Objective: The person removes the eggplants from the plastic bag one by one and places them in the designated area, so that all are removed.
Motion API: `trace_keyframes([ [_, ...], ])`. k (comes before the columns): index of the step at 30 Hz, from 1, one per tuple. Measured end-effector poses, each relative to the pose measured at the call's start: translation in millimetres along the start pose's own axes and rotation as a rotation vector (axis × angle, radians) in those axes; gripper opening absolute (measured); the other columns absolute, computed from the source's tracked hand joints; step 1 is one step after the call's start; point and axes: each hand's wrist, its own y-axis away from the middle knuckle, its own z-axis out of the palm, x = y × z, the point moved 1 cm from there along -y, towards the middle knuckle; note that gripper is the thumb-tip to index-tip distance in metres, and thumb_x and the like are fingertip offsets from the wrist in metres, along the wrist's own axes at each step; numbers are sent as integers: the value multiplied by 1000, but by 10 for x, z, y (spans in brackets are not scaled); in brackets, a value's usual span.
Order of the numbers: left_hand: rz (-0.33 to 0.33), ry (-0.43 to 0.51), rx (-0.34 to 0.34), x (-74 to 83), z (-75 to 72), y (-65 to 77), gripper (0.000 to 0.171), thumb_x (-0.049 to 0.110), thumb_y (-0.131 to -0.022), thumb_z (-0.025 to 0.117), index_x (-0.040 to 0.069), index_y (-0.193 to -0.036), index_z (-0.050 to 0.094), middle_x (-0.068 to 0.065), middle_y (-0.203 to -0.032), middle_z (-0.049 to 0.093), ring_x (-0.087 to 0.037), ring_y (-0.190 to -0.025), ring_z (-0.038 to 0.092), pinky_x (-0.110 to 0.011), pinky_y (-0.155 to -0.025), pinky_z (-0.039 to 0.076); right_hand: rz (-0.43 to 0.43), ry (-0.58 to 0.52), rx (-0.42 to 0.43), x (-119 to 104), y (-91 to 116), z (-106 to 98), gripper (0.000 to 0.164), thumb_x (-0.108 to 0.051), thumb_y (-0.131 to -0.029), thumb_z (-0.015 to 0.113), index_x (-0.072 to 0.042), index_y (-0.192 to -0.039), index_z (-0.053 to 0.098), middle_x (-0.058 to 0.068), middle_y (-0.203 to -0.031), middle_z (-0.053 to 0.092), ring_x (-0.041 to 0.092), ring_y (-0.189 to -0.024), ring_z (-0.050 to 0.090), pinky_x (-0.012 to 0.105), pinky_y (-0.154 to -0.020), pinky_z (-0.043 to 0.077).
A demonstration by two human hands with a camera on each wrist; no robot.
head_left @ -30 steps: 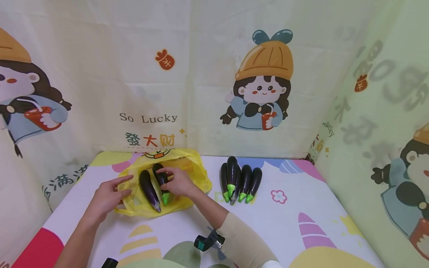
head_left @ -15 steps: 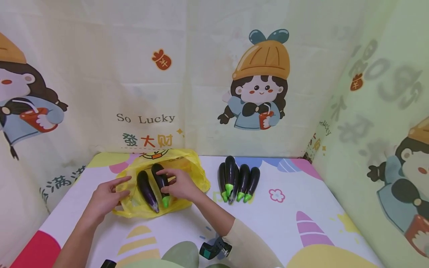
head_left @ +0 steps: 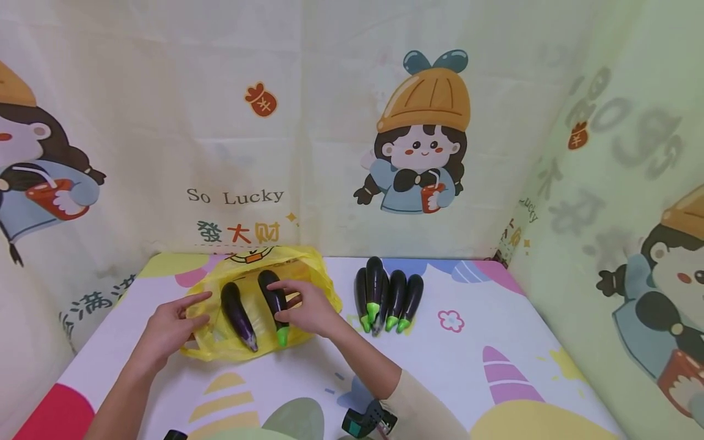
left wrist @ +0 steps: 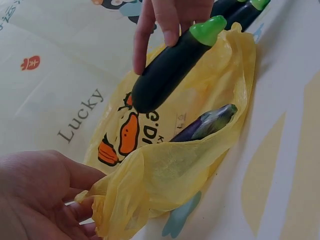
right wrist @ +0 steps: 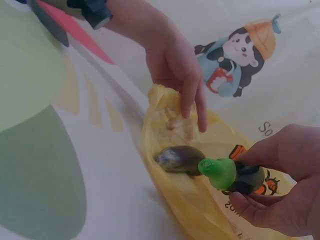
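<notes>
My right hand (head_left: 308,308) grips a dark eggplant (head_left: 269,283) with a bright green stem end, held over the mouth of a yellow plastic bag (head_left: 318,269). In the left wrist view the gripped eggplant (left wrist: 167,75) slants, green end up, its other end at the bag's printed inner wall. My left hand (head_left: 170,327) holds the bag's left edge; through the thin plastic in the right wrist view, some fingertips show behind it. A second eggplant (right wrist: 180,160), with a dull greyish stem end, lies inside the bag.
Several more eggplants (head_left: 396,296) with green stem ends lie grouped on the table to the right of the bag. A printed cloth backdrop (head_left: 324,153) stands behind the table (head_left: 440,373), with another cloth wall (head_left: 605,293) at the right.
My right hand has moved the green-ended eggplant to the right, widening the gap from the eggplant in the bag. My left hand has stayed at the bag's edge. The view has shifted slightly.
</notes>
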Motion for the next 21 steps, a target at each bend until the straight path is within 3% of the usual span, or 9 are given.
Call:
trace_keyframes([
  [9,5,-17,5,8,-4,25,61,16,-101,62,2,-158,42,-11,-93,37,-21,-83,51,-27,-67,58,11,16,23,22,139,-146,49,-16,-87,82,-38,-129,72,-1,-131,66,14,-101,66,27,-73,57],
  [21,3,-11,0,-11,8,11,62,15,-101,62,2,-158,42,-13,-96,38,-22,-84,52,-27,-68,59,17,8,65,84,270,-280,48,-16,-88,82,-38,-129,72,2,-129,65,17,-103,65,30,-74,58],
])
